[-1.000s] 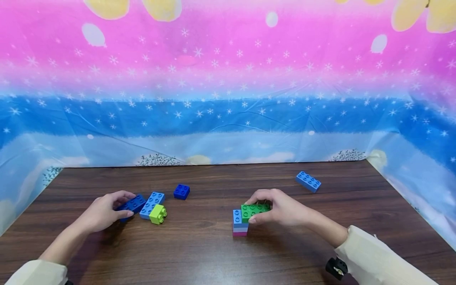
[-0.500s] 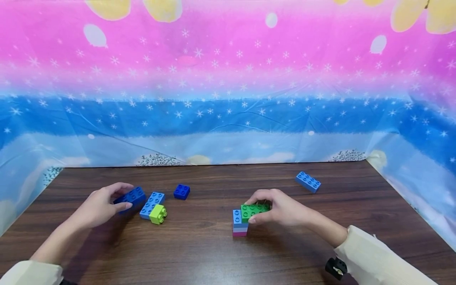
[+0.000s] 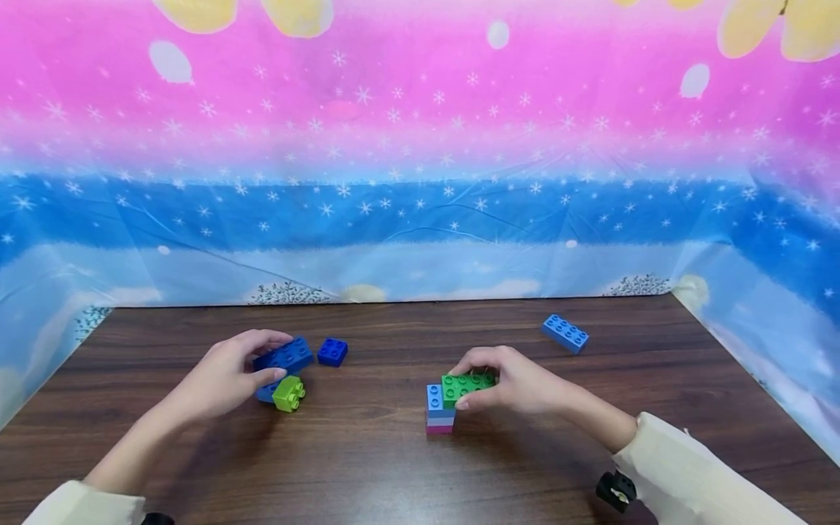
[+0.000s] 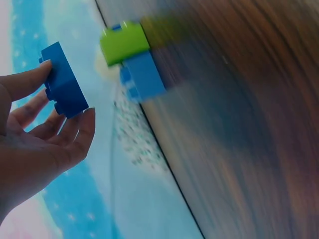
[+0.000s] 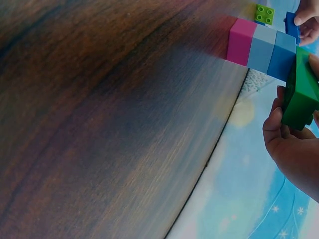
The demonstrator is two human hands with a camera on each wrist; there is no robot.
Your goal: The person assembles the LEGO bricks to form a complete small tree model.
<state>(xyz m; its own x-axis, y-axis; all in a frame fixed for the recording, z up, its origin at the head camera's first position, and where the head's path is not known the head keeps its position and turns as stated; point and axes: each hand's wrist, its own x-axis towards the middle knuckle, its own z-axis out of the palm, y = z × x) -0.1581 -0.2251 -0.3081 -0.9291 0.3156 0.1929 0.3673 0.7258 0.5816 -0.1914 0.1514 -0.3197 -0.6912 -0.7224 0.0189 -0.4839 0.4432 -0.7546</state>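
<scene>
My left hand [image 3: 226, 373] pinches a long dark blue toy brick [image 3: 293, 355] between thumb and fingers. In the left wrist view, that blue brick [image 4: 66, 82] is off the table. Below it in the head view, a light blue brick [image 3: 265, 394] is mostly hidden, with a lime green brick [image 3: 286, 394] at its near end, studs facing right. My right hand [image 3: 515, 383] grips a green brick [image 3: 459, 391], which sits on the light blue top [image 3: 434, 398] of a small stack and juts out to the right. White [image 5: 261, 47] and pink [image 5: 241, 42] bricks form its lower layers.
A small dark blue brick [image 3: 332, 352] lies just right of the brick in my left hand. Another light blue brick [image 3: 565, 334] lies at the back right. A patterned cloth [image 3: 420, 211] rises behind the brown wooden table [image 3: 367, 467].
My left hand has lifted the dark blue brick and carried it right, over the light blue brick. The right hand has stayed on the green brick.
</scene>
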